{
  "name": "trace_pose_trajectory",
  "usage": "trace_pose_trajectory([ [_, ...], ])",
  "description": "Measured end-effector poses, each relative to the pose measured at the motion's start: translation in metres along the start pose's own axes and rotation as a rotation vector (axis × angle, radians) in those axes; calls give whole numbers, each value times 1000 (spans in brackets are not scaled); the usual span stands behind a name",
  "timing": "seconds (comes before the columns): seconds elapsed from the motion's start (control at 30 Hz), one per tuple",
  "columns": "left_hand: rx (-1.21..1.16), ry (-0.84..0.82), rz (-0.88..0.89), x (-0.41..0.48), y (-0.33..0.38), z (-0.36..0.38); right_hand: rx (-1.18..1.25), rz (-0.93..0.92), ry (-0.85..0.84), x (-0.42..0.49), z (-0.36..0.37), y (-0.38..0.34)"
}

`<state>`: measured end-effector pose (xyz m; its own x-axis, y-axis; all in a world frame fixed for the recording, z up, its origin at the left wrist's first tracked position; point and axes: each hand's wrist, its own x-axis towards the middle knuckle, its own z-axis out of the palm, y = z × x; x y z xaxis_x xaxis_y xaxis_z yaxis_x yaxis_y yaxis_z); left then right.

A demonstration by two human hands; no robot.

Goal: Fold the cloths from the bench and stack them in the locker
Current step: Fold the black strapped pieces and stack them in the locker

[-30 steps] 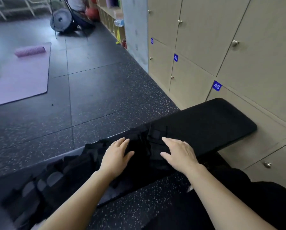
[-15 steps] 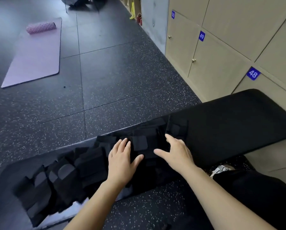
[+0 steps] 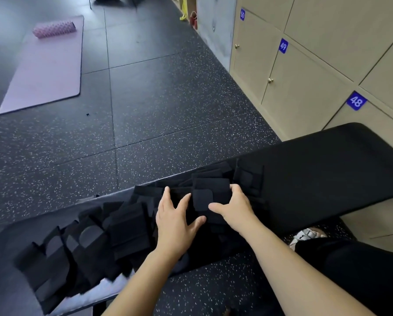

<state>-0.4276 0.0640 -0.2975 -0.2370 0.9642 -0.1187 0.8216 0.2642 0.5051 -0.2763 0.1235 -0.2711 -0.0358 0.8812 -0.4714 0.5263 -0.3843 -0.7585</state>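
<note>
The job looks to be at its start. A long pile of black cloths lies loose and overlapping along the near and left part of the padded black table, with many pieces fanned out and none that I can make out as a tidy folded stack. Both hands work on one cloth at the right end of that pile, roughly mid-table. The left hand lies flat on the fabric with its fingers spread and the thumb out to the right, pressing the cloth down. The right hand has its fingers curled over the far edge of the same cloth and its thumb on the near side, so it grips that piece, seemingly to turn or fold it. The right part of the table is bare padding. The lockers stand to the right and far right, numbered 48, 49 and 50, and every door in view is closed; nothing shows a cloth inside any of them. So I judge that nearly all is left: finish this fold, fold the rest of the pile, open a locker and stack the cloths in it. Far left on the dark floor lies a purple mat with a knobbly roller on its far end.
</note>
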Motion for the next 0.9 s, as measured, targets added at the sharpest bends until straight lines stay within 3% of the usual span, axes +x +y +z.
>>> trace_pose_trajectory([
  [0.33, -26, -43, -48, 1, -6, -10, 537, 28, 64, 6, -26, 6],
  [0.47, -148, -41, 9, 4, 17, -17, 606, 4, 30, 3, -48, 1],
  [0.57, -442, -133, 4, 11, 45, -27, 643, -39, -6, -3, -68, -8],
  [0.73, -1233, -513, -112, 21, 99, -43, 691, -147, -31, -21, -119, -25],
  [0.83, -1439, -722, -122, 17, 144, -58, 661, -204, -18, -34, -151, -28],
  [0.9, -1468, -768, -147, 13, 172, -60, 640, -247, 12, -46, -170, -28],
])
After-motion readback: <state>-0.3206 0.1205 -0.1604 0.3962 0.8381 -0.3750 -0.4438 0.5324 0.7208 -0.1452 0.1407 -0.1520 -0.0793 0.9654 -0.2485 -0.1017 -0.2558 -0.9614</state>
